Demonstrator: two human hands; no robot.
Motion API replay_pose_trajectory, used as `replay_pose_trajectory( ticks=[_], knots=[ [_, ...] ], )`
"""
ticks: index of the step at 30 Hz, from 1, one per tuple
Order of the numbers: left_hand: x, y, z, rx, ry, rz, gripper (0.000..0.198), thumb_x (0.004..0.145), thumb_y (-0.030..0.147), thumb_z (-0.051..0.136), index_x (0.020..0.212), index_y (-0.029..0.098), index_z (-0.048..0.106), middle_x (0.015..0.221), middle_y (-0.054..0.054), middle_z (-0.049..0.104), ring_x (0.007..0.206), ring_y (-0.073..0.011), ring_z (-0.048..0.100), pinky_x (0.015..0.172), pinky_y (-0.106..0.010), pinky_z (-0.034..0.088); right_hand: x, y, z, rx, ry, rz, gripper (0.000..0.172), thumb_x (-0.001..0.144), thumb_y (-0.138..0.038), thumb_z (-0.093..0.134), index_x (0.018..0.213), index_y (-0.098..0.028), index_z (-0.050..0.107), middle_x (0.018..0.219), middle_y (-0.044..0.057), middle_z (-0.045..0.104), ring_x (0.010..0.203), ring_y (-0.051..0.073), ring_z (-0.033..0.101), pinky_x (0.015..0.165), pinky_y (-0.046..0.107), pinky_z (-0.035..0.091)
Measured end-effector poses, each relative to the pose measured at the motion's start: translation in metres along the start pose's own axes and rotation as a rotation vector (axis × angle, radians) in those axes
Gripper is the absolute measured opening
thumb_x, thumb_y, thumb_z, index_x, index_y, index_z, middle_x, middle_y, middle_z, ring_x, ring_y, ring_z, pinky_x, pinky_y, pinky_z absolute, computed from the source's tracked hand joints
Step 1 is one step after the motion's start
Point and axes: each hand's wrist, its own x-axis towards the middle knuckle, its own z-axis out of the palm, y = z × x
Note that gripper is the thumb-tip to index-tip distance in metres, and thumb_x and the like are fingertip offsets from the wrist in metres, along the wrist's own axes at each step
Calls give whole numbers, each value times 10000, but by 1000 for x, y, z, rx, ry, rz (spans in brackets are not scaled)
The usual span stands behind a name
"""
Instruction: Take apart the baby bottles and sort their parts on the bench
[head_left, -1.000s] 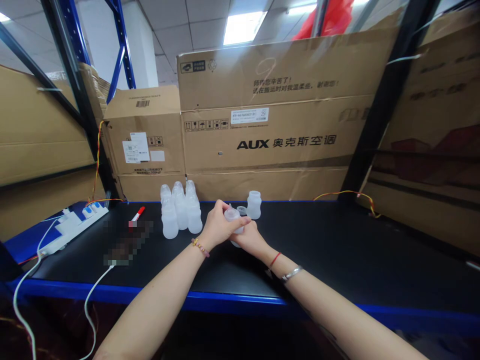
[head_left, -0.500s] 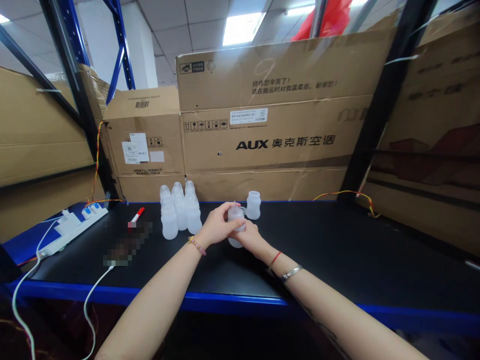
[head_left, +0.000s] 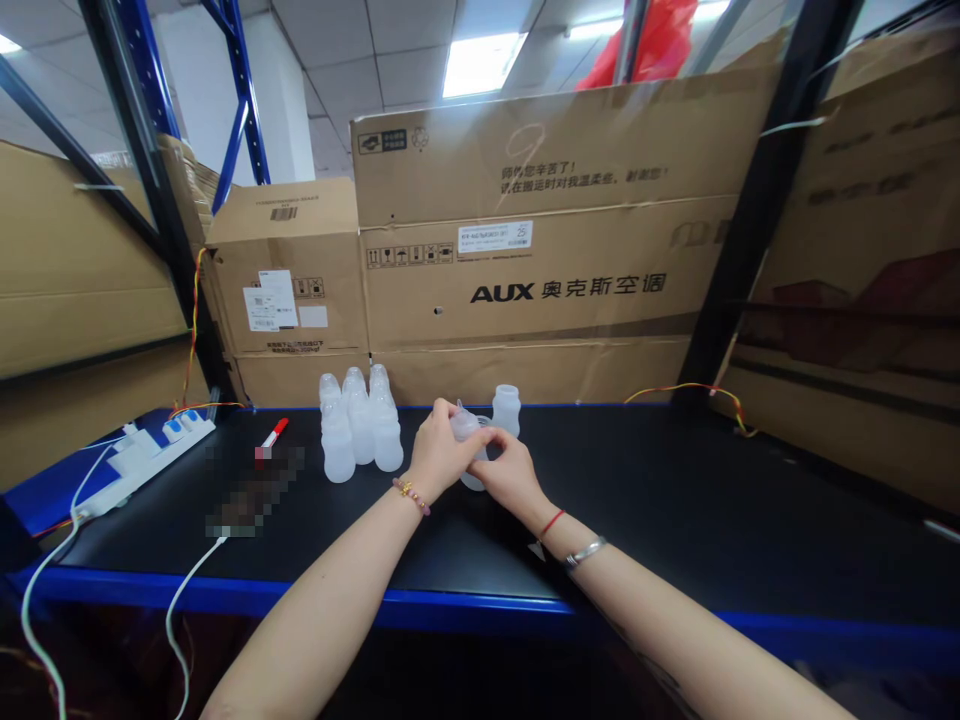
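Note:
A frosted white baby bottle (head_left: pixel 474 482) is between my two hands above the black shelf, its lower part partly hidden by my fingers. At its top shows a translucent teat piece (head_left: pixel 465 425), with my left hand (head_left: pixel 441 450) closed around it from the left. My right hand (head_left: pixel 511 472) is closed in a pinch at the bottle's neck, thumb and fingertips close to the left thumb. A second frosted bottle (head_left: pixel 507 408), open-topped, stands upright just behind. To the left, several frosted bottles (head_left: pixel 362 430) with clear domed tops stand upright in a cluster.
A red and white marker (head_left: pixel 273 438) and a blurred-out object (head_left: pixel 255 495) with a white cable lie on the left. A power strip (head_left: pixel 150 465) runs along the left edge. Cardboard panels (head_left: pixel 585 360) close off the back, and thin wires (head_left: pixel 675 388) trail at the rear right.
My hands have shifted on the bottle: the left wrist has turned and moved slightly right, and the right fingers have risen to the neck. The teat piece is now more exposed.

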Motion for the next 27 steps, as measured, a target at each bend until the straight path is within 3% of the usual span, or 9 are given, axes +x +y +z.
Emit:
replay_pose_trajectory(
  ticks=[5, 9, 12, 16, 22, 27],
  knots=[
    [1, 1, 3, 12, -45, 60, 375, 830, 435, 669, 1079, 181, 553, 1101, -129, 687, 1008, -274, 653, 900, -399, 489, -2, -9, -4, -81, 13, 107, 273, 571, -379, 665, 711, -162, 751, 709, 63, 733, 719, 258, 670, 636, 316, 479],
    [6, -3, 1, -50, -139, 126, 420, 903, 371, 561, 1277, 178, 560, 1306, -138, 623, 1204, -253, 589, 1053, -401, 431, -3, -10, -7, -53, -23, 167, 325, 595, -389, 677, 812, -185, 807, 704, 43, 750, 722, 264, 698, 610, 299, 473],
    [11, -8, -2, -76, -187, 135, 434, 895, 365, 575, 1287, 180, 590, 1239, -130, 647, 1138, -244, 612, 1014, -394, 461, -5, -13, -9, -91, -40, 180, 317, 609, -405, 695, 843, -227, 813, 711, 29, 756, 740, 260, 706, 625, 301, 468],
    [11, -10, -1, -150, -108, 130, 338, 795, 358, 716, 1073, 175, 658, 1096, -101, 675, 1008, -226, 639, 921, -369, 494, -8, -17, -10, -194, -51, 173, 264, 641, -444, 686, 776, -244, 791, 698, 23, 744, 742, 259, 696, 633, 308, 448],
    [6, -7, 14, -291, 7, -30, 418, 702, 389, 816, 957, 189, 553, 903, -44, 691, 831, -185, 649, 785, -326, 510, -10, -21, -10, -304, -65, 168, 242, 666, -451, 668, 748, -246, 766, 721, 31, 742, 745, 263, 686, 635, 311, 431],
    [5, -2, 17, -272, 21, -22, 452, 736, 387, 796, 1099, 194, 610, 1132, -93, 645, 1016, -211, 639, 948, -361, 488, -11, -24, -10, -376, -92, 168, 209, 693, -418, 634, 732, -255, 758, 716, 30, 735, 749, 259, 683, 648, 316, 406]
  ],
)
